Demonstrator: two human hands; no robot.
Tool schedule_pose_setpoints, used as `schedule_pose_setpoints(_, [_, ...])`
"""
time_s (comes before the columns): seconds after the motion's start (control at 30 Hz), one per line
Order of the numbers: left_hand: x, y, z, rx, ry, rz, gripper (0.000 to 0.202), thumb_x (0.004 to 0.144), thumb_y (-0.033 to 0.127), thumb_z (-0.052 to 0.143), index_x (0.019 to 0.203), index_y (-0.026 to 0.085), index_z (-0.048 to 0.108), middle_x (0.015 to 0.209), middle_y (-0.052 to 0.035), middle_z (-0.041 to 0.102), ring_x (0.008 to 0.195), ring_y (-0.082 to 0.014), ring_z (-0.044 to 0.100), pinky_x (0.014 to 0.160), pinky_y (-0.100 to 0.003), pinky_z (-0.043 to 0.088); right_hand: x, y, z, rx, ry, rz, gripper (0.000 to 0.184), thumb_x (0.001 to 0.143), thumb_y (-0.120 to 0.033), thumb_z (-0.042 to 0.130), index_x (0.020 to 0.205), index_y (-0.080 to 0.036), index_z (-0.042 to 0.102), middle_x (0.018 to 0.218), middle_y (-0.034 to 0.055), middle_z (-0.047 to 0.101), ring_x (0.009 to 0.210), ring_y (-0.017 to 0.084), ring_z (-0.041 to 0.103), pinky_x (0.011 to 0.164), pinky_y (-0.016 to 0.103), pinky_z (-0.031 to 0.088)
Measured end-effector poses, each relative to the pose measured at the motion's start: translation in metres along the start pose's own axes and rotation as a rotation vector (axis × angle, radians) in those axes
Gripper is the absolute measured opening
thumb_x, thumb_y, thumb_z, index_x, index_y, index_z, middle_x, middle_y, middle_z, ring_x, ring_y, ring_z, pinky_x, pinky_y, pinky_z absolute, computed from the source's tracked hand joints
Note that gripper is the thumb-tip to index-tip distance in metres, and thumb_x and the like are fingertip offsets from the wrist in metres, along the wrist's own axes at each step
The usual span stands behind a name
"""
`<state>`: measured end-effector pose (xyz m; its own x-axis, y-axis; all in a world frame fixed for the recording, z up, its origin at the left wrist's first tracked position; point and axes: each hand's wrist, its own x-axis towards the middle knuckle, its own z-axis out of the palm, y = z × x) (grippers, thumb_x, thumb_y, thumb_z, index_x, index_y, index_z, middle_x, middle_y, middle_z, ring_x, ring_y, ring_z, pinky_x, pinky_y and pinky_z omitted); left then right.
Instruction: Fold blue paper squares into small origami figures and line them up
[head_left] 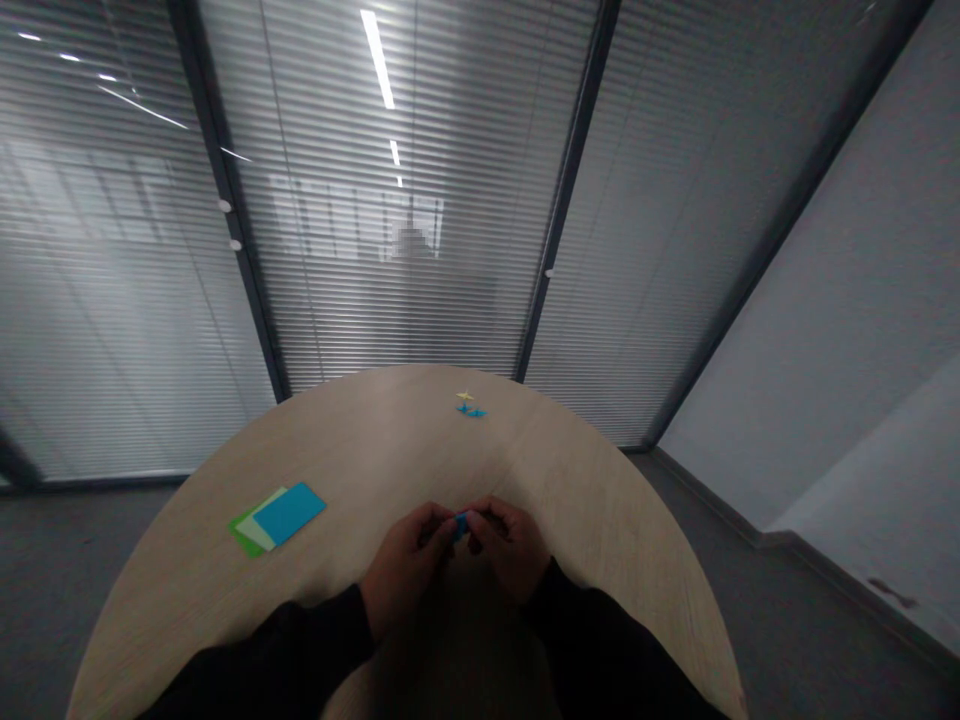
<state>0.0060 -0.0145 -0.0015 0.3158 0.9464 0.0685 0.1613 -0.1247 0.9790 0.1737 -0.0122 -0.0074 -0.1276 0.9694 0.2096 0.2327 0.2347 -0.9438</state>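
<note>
A small piece of folded blue paper (460, 525) is pinched between my two hands, above the near middle of the table. My left hand (409, 560) grips it from the left with thumb and fingers. From the right, my right hand (511, 545) closes on its other side, fingertips almost meeting those of the left. Most of the paper is hidden behind the fingers, so its exact shape does not show. Black sleeves cover both forearms.
The round wooden table (600, 540) carries a stack of blue, pale green and green paper sheets (291, 515) at left. Toward the far edge lie small blue folded paper pieces (477, 413) and a yellow one (465, 396). Beyond stands a glass partition with blinds (405, 320).
</note>
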Motion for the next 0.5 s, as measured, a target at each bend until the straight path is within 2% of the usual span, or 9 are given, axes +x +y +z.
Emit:
schedule_pose_setpoints(0.2, [-0.0002, -0.0016, 0.0008, -0.028, 0.012, -0.025, 0.036, 0.086, 0.051, 0.055, 0.09, 0.017, 0.062, 0.067, 0.0002, 0.058, 0.06, -0.0155, 0.052, 0.055, -0.025, 0.038, 0.0014, 0.0012, -0.0007, 0.013, -0.009, 0.005, 0.026, 0.085, -0.036, 0.054, 0.09, -0.014, 0.066, 0.064, 0.0014, 0.062, 0.058, 0.014, 0.06, 0.057, 0.027, 0.048])
schedule_pose_setpoints(0.5, [-0.0012, 0.003, -0.0001, -0.022, 0.016, -0.035, 0.035, 0.086, 0.051, 0.055, 0.088, 0.017, 0.061, 0.066, 0.0007, 0.058, 0.059, -0.015, 0.051, 0.054, -0.025, 0.037, 0.0013, 0.0003, -0.0018, 0.023, -0.004, 0.022, 0.023, 0.083, -0.036, 0.056, 0.087, -0.015, 0.064, 0.063, 0.0002, 0.062, 0.056, 0.014, 0.06, 0.055, 0.026, 0.048])
